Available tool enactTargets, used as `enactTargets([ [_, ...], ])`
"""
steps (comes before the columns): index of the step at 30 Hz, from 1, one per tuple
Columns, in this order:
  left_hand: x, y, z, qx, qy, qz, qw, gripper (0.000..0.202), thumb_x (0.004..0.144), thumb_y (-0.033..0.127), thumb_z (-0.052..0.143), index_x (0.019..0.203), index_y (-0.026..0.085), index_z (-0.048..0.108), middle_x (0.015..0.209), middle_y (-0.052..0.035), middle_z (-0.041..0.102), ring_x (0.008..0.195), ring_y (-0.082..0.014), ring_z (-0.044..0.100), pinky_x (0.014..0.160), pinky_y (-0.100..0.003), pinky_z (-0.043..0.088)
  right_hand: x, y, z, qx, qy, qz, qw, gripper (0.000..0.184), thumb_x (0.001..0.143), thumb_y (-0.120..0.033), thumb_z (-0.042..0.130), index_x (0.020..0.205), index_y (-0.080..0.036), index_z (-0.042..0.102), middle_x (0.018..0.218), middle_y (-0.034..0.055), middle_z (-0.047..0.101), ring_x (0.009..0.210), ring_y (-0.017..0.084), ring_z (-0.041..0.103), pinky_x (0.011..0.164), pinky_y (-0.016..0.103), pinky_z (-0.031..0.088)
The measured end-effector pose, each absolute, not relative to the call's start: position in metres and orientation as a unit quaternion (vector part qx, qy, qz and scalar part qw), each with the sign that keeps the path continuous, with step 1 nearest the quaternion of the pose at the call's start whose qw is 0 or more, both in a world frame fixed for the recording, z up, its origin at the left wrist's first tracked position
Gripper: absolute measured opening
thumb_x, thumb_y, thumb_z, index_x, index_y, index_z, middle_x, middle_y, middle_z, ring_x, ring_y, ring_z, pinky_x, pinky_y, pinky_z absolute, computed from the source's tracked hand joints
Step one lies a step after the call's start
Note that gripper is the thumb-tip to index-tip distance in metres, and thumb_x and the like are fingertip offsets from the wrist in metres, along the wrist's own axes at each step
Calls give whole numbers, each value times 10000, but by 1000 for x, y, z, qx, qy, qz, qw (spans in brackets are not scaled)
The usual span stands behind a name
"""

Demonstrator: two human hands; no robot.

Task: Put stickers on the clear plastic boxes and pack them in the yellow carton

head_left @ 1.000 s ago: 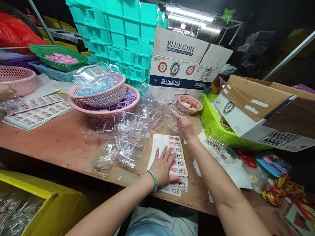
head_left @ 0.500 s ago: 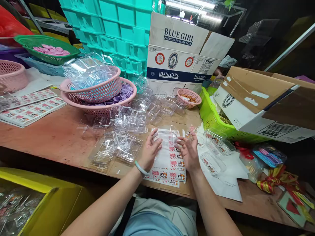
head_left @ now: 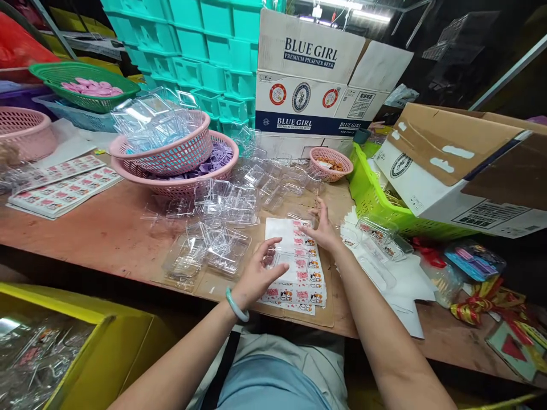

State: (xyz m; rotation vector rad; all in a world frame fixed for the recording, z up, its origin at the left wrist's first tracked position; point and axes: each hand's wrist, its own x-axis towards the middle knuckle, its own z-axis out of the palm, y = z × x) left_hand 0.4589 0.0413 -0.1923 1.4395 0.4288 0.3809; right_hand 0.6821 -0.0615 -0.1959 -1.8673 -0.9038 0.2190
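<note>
I see left hand (head_left: pixel 260 272) half open, clear plastic case (head_left: pixel 298 262) just beyond its thumb tip; if hold is firm, I cannot tell. Right hand (head_left: pixel 323 226), farther from case, loosely open, nothing seen inside. Sticker sheets (head_left: pixel 317 289) lie under case. Case I judge light, stiff, slippery, easily cracked; better grip opposite edges, softly.

Sticker sheets (head_left: pixel 302 285), stacked, clock centre. Left hand (head_left: pixel 255 273), at 9 o'clock, beside one clear tray (head_left: pixel 294 262), grip unclear; right hand (head_left: pixel 325 230), fingers parted, 1 o'clock. Clear plastic pieces (head_left: pixel 228 202), heaped, 10 o'clock; pink baskets (head_left: pixel 173 158), stacked, beyond. Printed carton (head_left: pixel 314 108), 12 o'clock.
</note>
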Motion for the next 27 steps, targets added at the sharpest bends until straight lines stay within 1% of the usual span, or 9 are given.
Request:
enactTargets([
  [2,456,41,-192,637,202,170,724,536,733,393,721,1213,221,556,1173,-81,569,1042,-187,542,964,-354,428,674,-68,-191,-803,-374,10,464,910,630,-427,807,1392,-249,342,1304,125,478,1288,279,407,1099,532,277],
  [3,456,41,-193,627,207,167,732,531,748,411,708,1218,219,549,1140,-75,586,1022,-181,552,947,-345,438,665,-71,-186,-803,-359,-44,474,768,661,-434,787,1319,-245,440,1324,122,459,1300,280,389,1109,524,263],
  [5,455,41,-194,609,213,149,749,549,788,448,666,1269,223,527,1051,-57,614,956,-164,574,903,-326,461,642,-79,-173,-777,-321,-126,526,397,752,-433,717,1073,-228,605,1256,102,498,1238,259,445,1087,476,311],
  [7,455,41,-195,591,217,127,767,591,806,470,644,1324,223,505,979,-42,630,895,-152,587,861,-315,482,614,-87,-158,-746,-307,-96,583,194,815,-402,664,855,-214,637,1061,72,584,1053,219,555,978,407,425],
  [10,457,42,-196,560,226,111,789,602,800,489,648,1322,211,532,1043,-55,647,918,-159,599,871,-321,489,582,-95,-142,-716,-319,97,613,173,828,-380,660,802,-210,638,786,17,623,758,160,597,738,309,510],
  [13,458,42,-198,541,231,106,802,541,823,495,622,1284,215,580,1205,-73,625,1014,-179,599,956,-359,460,568,-98,-137,-705,-307,229,597,212,814,-410,672,823,-200,641,715,-4,623,650,133,596,611,257,504],
  [17,458,42,-201,536,227,111,805,484,837,466,621,1263,236,607,1346,-65,565,1141,-203,559,1054,-384,394,567,-98,-136,-727,-317,267,547,249,803,-429,679,812,-183,647,675,-9,619,618,122,594,562,228,468],
  [21,457,41,-202,498,233,104,829,504,838,466,614,1278,222,599,1339,-81,576,1167,-221,552,1061,-397,387,563,-96,-133,-763,-329,281,480,267,820,-442,650,804,-176,653,626,-7,622,584,124,576,535,225,423],
  [27,455,38,-199,464,245,110,844,471,844,449,604,1262,231,611,1352,-69,565,1210,-219,513,1060,-364,368,557,-91,-130,-797,-285,274,456,283,803,-458,656,778,-177,638,649,0,638,611,135,578,580,243,425],
])
